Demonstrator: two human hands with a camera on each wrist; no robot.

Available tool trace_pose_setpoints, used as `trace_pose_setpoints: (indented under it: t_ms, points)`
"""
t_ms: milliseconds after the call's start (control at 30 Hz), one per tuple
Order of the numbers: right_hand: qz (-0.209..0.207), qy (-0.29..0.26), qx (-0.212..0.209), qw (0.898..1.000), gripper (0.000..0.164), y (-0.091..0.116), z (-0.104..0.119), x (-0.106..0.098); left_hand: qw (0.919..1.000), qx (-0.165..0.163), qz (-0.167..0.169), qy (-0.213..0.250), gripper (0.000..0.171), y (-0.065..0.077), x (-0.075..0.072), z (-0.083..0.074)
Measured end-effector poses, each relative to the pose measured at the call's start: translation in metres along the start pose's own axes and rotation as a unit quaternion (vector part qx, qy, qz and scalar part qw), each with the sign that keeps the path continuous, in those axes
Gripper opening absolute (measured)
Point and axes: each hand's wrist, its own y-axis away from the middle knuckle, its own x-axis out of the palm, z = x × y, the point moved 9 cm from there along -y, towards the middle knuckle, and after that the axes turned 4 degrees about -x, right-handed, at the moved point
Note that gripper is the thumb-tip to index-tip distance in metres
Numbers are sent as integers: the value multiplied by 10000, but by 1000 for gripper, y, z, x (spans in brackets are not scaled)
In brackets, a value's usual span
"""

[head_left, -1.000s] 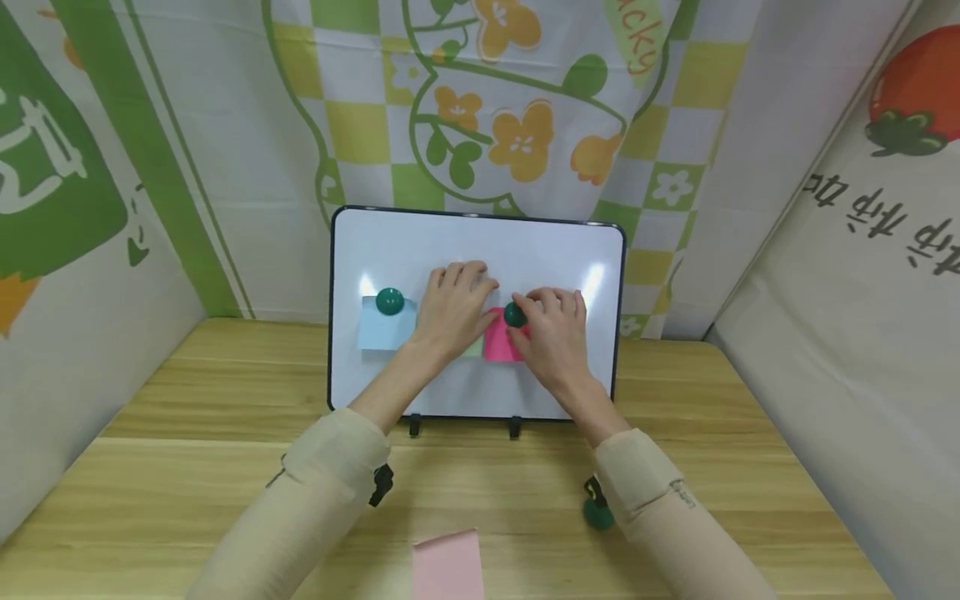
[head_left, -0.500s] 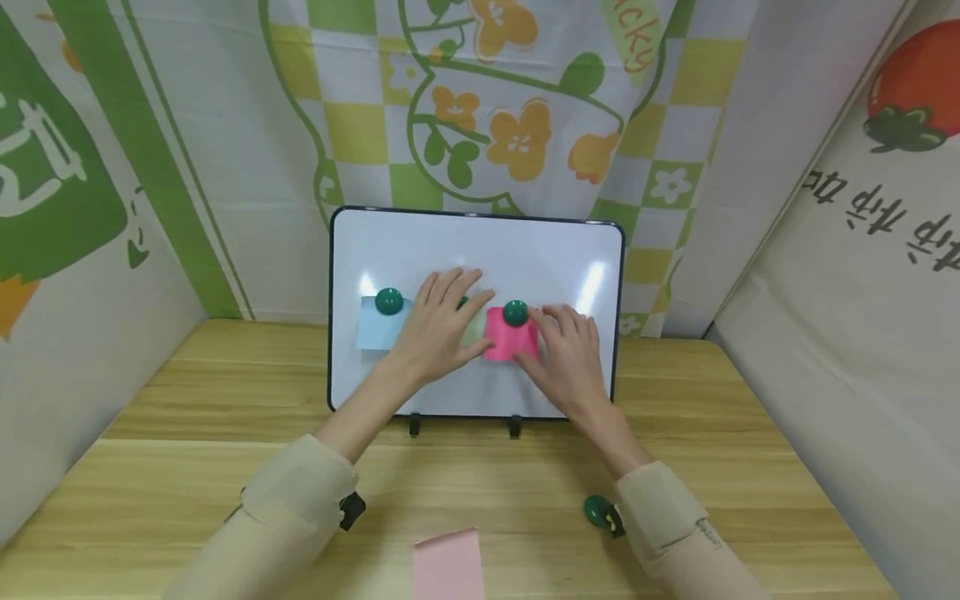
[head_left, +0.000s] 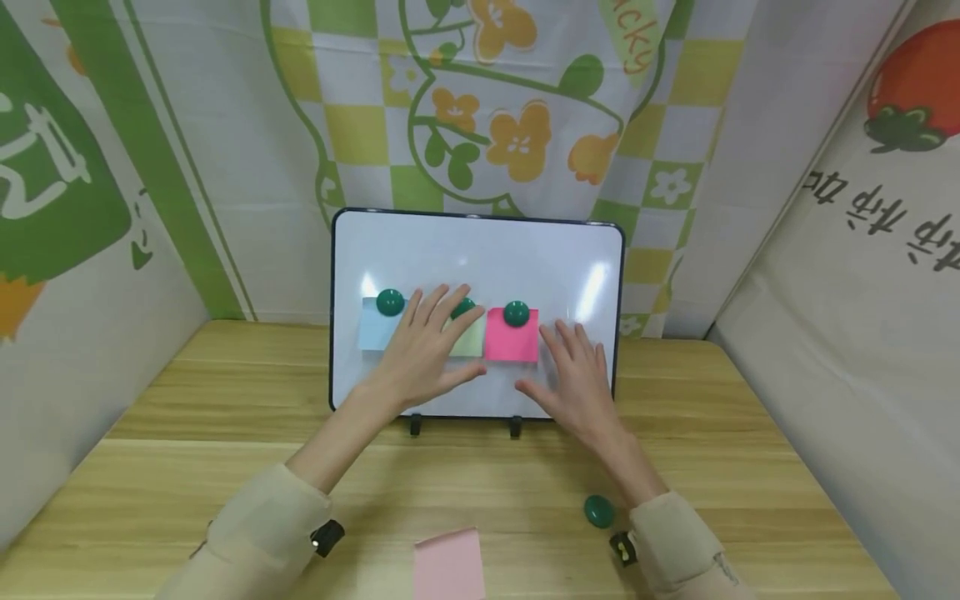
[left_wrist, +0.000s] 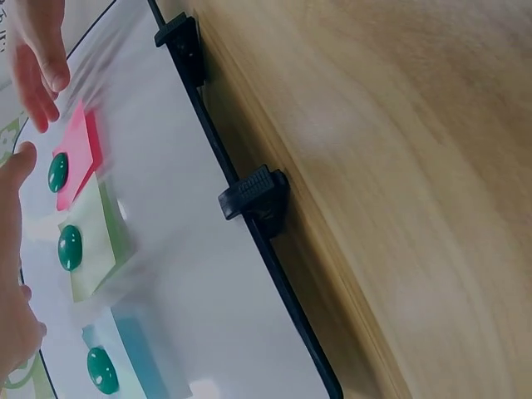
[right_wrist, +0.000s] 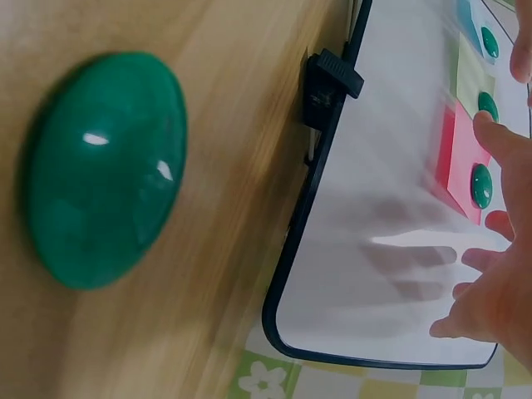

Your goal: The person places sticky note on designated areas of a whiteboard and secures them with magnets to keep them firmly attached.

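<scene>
A framed whiteboard [head_left: 555,258] stands on the table with blue [head_left: 375,329], pale green [head_left: 468,340] and bright pink [head_left: 512,343] sticky notes in a row. At the top of each note sits a round green magnet [head_left: 516,313]. My left hand [head_left: 420,350], fingers spread and holding nothing, is in front of the blue and green notes and partly hides them. To the right of the pink note my right hand [head_left: 581,379] hovers with its fingers apart and nothing in them. Both hands appear off the notes in the wrist views.
Near my right sleeve a loose green magnet [head_left: 598,511] lies on the wooden table [head_left: 225,433]. A light pink sticky note [head_left: 450,567] is at the front edge. Two black clips [left_wrist: 255,195] support the board's lower edge. Printed curtains [head_left: 360,133] stand behind.
My right hand has let go of the magnet on the pink note and moved right and down. The left hand has drawn back left and down, uncovering part of the green note.
</scene>
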Motion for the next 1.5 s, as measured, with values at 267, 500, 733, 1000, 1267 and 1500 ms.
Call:
trace_pose_setpoints:
  t_ms: [267, 500, 733, 1000, 1267, 1500]
  points:
    - [66, 3, 131, 9999, 88, 10, -3, 1, 9993, -59, 344, -128, 82, 17, -1, 0]
    - [30, -177, 173, 9997, 84, 23, -7, -2, 9981, -143, 606, 14, 74, 32, 2, -1]
    - [229, -433, 277, 9984, 81, 37, -15, 2, 9936, -376, 1031, 255, 68, 45, 5, -3]
    - [172, -611, 211, 9978, 80, 51, -18, 1, 9925, -137, 1163, 347, 67, 58, 5, -20]
    - [288, -599, 274, 9974, 79, 58, -22, 2, 9865, -169, 1575, 427, 66, 73, 10, -24]
    - [689, -703, 389, 9944, 80, 69, -28, 7, 9823, -98, 1814, 457, 68, 83, 16, -31]
